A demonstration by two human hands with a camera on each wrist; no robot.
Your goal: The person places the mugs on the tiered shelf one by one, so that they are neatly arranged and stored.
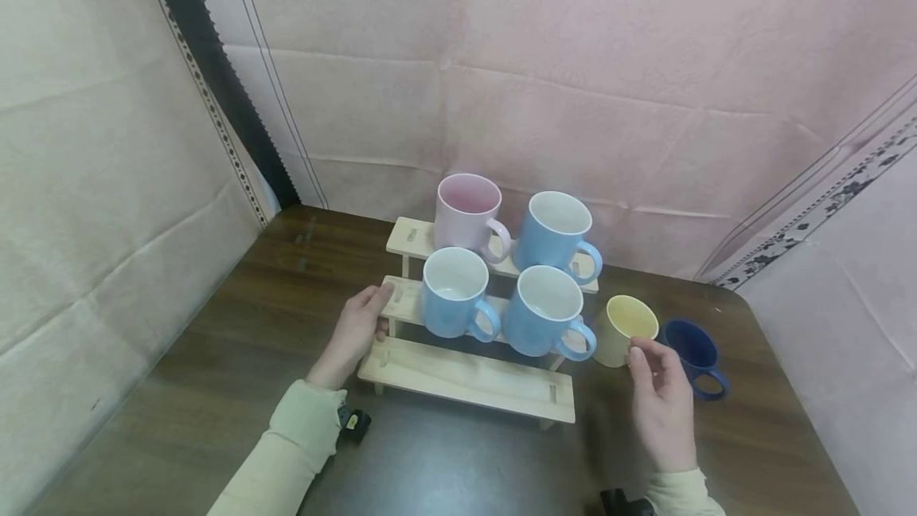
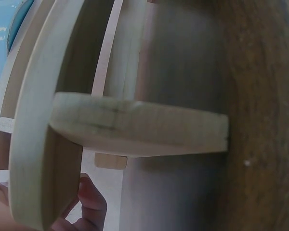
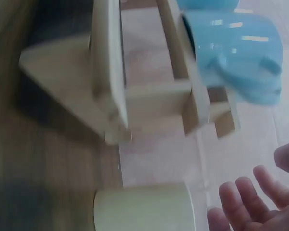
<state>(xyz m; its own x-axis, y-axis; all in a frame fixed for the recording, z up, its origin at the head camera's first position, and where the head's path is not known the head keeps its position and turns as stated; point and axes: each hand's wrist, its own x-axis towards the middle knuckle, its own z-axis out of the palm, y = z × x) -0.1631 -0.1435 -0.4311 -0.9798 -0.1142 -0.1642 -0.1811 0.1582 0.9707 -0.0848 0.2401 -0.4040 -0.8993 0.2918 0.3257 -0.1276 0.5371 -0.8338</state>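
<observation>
A three-tier wooden rack (image 1: 466, 379) stands on the table. My left hand (image 1: 356, 333) grips the left end of its middle shelf, thumb on top; in the left wrist view its curled fingers (image 2: 92, 202) show beyond the wood. The middle shelf carries two light blue mugs (image 1: 455, 293) (image 1: 548, 310). On the top shelf are a pink mug (image 1: 466, 217) and another light blue mug (image 1: 553, 233). My right hand (image 1: 665, 404) is beside a yellow mug (image 1: 612, 341) on the table. In the right wrist view, its loosely bent fingers (image 3: 245, 197) are apart from the yellow mug (image 3: 144, 209).
A dark blue mug (image 1: 691, 349) stands on the table just right of the yellow one, handle toward the front right. The bottom shelf bears no mug. Pale cloth walls (image 1: 573, 38) enclose the brown table (image 1: 215, 388) at the back and sides.
</observation>
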